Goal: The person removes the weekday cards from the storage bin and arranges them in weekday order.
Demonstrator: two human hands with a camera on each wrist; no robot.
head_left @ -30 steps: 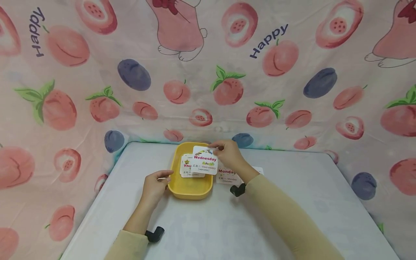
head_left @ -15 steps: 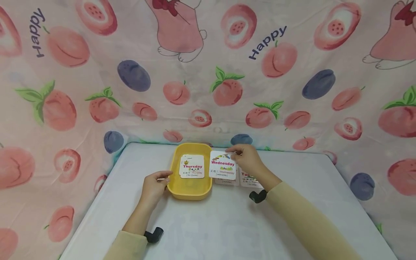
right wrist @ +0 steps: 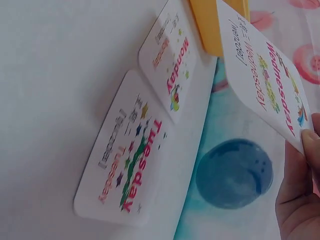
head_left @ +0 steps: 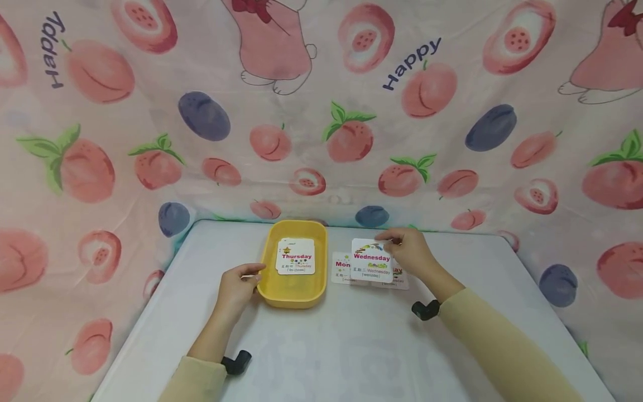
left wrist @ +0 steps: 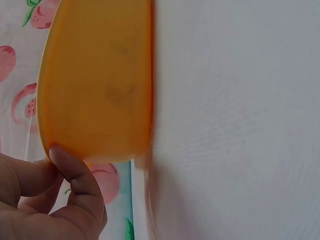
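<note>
Between thumb and fingers, my right hand (head_left: 409, 252) pinches the top right corner of a white Wednesday card (head_left: 372, 261). It hovers above two cards on the table, a Monday card (right wrist: 167, 55) and a Tuesday card (right wrist: 122, 155), which lie side by side. In the head view it covers parts of both. My left hand (head_left: 238, 290) grips the left rim of a yellow tray (head_left: 293, 298), with the thumb against the wall in the left wrist view. Inside that tray a Thursday card (head_left: 296, 258) tops a small stack; the cards beneath are mostly hidden.
The white table (head_left: 321, 352) stretches in front of the tray and to the right of the cards. A peach-print cloth (head_left: 301, 139) hangs behind the table's back edge. Each wrist wears a black bracket (head_left: 426, 310) that sits low over the tabletop.
The right hand has carried the Wednesday card rightward from over the tray to above the Monday and Tuesday cards, uncovering the Thursday card. The left hand stays at the tray's rim.
</note>
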